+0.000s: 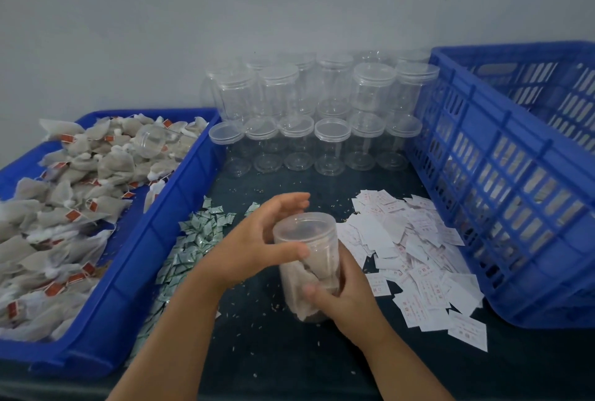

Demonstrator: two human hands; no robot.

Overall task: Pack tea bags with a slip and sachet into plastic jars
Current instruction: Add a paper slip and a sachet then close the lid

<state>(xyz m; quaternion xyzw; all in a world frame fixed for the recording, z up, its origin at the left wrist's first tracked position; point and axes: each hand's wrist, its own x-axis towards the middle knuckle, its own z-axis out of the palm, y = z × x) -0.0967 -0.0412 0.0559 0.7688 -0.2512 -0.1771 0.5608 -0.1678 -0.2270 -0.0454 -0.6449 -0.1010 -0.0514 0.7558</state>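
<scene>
Step in hand: we are judging this to be the closing of a filled jar [317,259]. The lid [304,223] is sitting on its mouth.
Left hand [257,239]: it is curling round the lid, the thumb lying across the front just under the rim and the fingers arching behind.
Right hand [346,293]: it is gripping the lower body of the jar, the thumb pressing on the front wall.
Jar position: it is standing near upright over the table [273,352], between the sachets [193,239] and the slips [415,239]. We cannot tell whether its base is touching.
Contents: tea bags [302,275] are showing through the wall. We are not making out a slip or sachet inside.
Supplies: more tea bags are filling the blue tray [145,256] at left. Empty jars [331,143] are standing at the back and a blue crate [515,207] is lying at right.
Next move: in our judgement, the lid is needing a firm turn while the right hand is bracing the body against it. The jar is then needing a place to be set down, possibly the crate.
</scene>
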